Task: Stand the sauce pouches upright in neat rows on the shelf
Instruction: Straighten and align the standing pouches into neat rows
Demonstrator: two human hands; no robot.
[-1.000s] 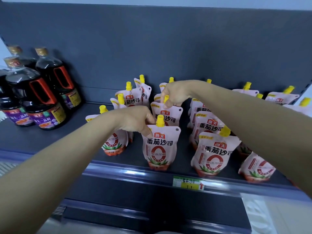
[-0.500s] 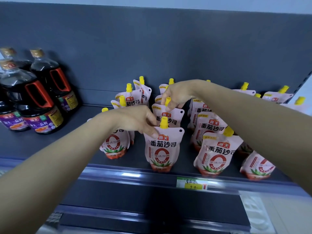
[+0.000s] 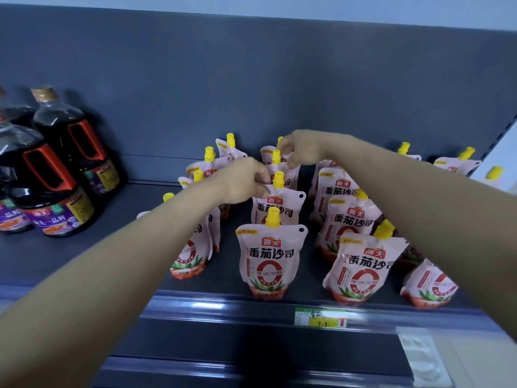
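Note:
White tomato sauce pouches with yellow caps stand in several columns on the dark grey shelf (image 3: 84, 247). The front pouch of the middle column (image 3: 270, 261) stands upright with no hand on it. My left hand (image 3: 246, 180) pinches the top left corner of the second pouch (image 3: 282, 208) behind it. My right hand (image 3: 302, 148) reaches further back and pinches the top of the third pouch (image 3: 276, 158), right of its cap. The left column (image 3: 193, 253) is partly hidden by my left forearm. The right column (image 3: 361, 270) stands upright.
Large dark soy sauce bottles (image 3: 56, 191) with red handles stand at the shelf's left end. A leaning pouch (image 3: 428, 284) sits at the front right under my right forearm. A green and yellow price tag (image 3: 320, 317) is on the shelf's front rail. The grey back panel is close behind.
My left hand has let go of the front middle pouch and taken the second one. My right hand has moved from the second pouch back to the third.

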